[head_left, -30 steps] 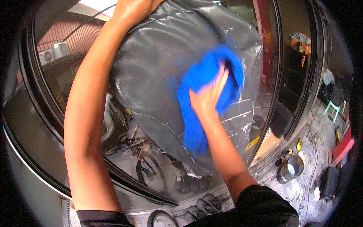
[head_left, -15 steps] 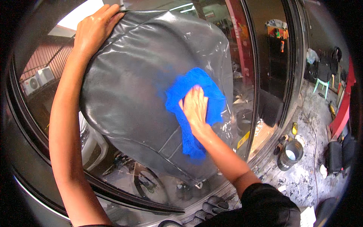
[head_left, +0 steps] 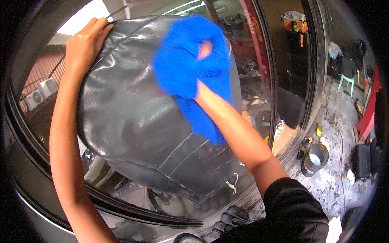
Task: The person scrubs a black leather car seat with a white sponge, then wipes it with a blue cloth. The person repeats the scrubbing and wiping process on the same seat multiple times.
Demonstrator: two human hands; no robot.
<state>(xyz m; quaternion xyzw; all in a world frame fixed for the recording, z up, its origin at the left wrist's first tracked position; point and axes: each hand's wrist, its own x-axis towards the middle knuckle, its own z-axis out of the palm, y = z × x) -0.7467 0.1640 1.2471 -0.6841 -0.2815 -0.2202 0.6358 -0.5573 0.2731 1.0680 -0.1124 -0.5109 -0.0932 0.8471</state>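
Observation:
A black leather-look cover, creased along its upper edge and seamed near the bottom, hangs upright in front of a glass panel. My left hand grips its upper left edge, fingers bent over the rim. Against the cover's upper right part lies a blue fluffy cloth, blurred by motion. My right hand holds this cloth on the surface; its folds hide most of the fingers. White strings dangle by the cover's lower right edge.
At the right, a dark bucket with pale liquid stands on the stained floor, near a yellow object. Dark clogs sit below the cover. Farther back is a light green stool. A black door frame runs beside the glass.
My right hand has swept the blue cloth up and slightly left across the cover, and the cloth now folds over the hand. My left hand and the cover's top have shifted left and slightly down.

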